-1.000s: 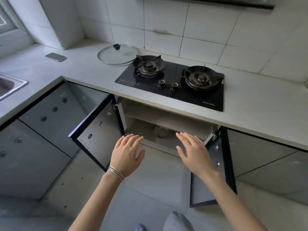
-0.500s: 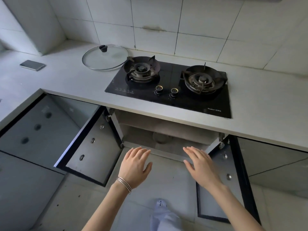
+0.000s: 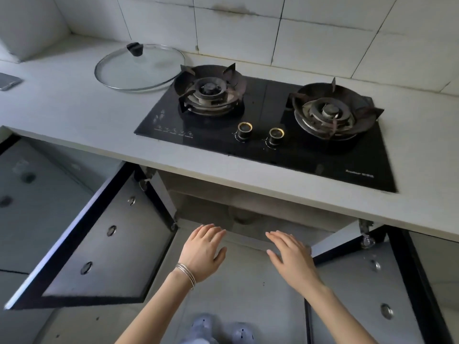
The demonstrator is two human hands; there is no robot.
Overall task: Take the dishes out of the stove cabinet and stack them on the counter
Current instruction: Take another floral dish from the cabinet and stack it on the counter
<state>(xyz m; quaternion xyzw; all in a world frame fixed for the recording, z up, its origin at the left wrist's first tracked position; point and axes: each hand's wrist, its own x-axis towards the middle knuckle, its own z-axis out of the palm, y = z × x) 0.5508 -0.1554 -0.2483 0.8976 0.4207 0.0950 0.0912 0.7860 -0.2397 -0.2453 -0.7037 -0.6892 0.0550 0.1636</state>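
Low in the middle of the frame, inside the open stove cabinet, we make out one pale round dish on the shelf, dim and blurred. We cannot tell whether more sit behind or under it. We judge it to be glass or ceramic: stiff, smooth, light enough alone, but breakable. We would take it by the rim, thumb on top and fingers beneath, and bring it out low to clear the counter edge overhead.

The left hand and right hand hover just in front of the cabinet's lower lip. Their palms are down and their fingers straight and slightly spread. They are apart from each other and hold nothing. Thin bracelets ring the left wrist.

The left door and right door stand swung wide. Above, the counter carries the stove and, at upper left, a glass lid. Its bare left stretch looks to us fit for stacking.
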